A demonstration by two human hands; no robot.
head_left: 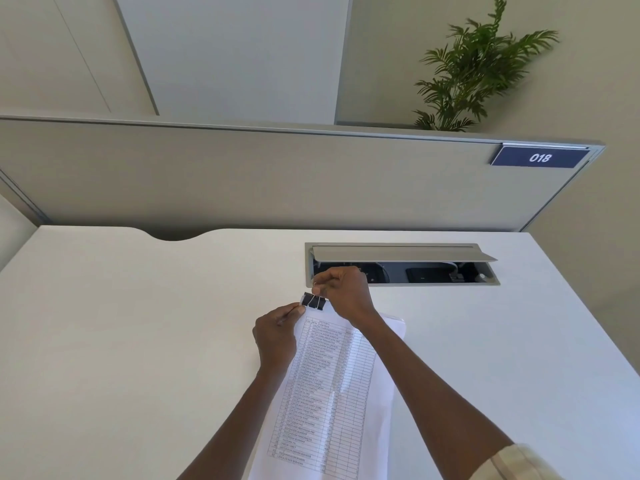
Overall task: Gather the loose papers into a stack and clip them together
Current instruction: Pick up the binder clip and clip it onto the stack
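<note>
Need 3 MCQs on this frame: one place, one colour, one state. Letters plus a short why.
1. Where is the binder clip?
A. at the far top corner of the papers
B. inside the cable tray
C. by the plant

2. What colour is the clip's body?
A. red
B. black
C. yellow

3. What is the right hand doing?
A. lying flat on the desk
B. pinching the clip's wire handles
C. lifting the tray lid

Answers:
1 A: the clip sits at the stack's far corner, near the left hand, which holds that corner.
2 B: its body is black, with thin metal handles.
3 B: thumb and fingers close on the handles above the clip; the cable tray lies behind, untouched.
</note>
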